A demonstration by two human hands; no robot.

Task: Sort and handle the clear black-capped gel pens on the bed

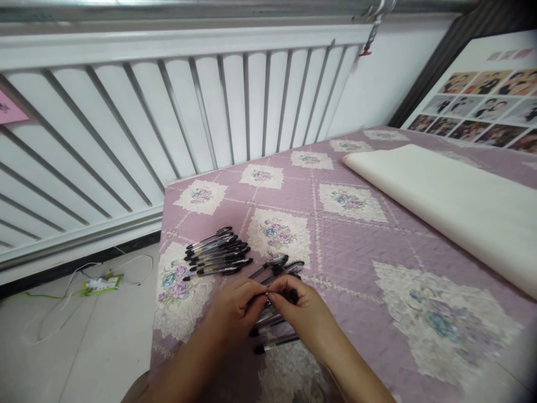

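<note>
Your left hand (235, 313) and right hand (300, 313) meet fingertip to fingertip over a loose heap of pens (274, 322). Between the fingertips you pinch one small pen part (267, 292); too small to tell which. The heap: black-and-clear ballpoint pens, lying flat and crossed at mixed angles, directly under and just beyond your fingers. Two or three capped pens (279, 264) poke out past the fingertips, pointing up and right. One pen (277, 344) lies below the right fingers, nearly level. Beyond your left fingertips, apart from the heap, a tidy bundle of pens (216, 254) lies side by side, roughly parallel, caps to the right.
</note>
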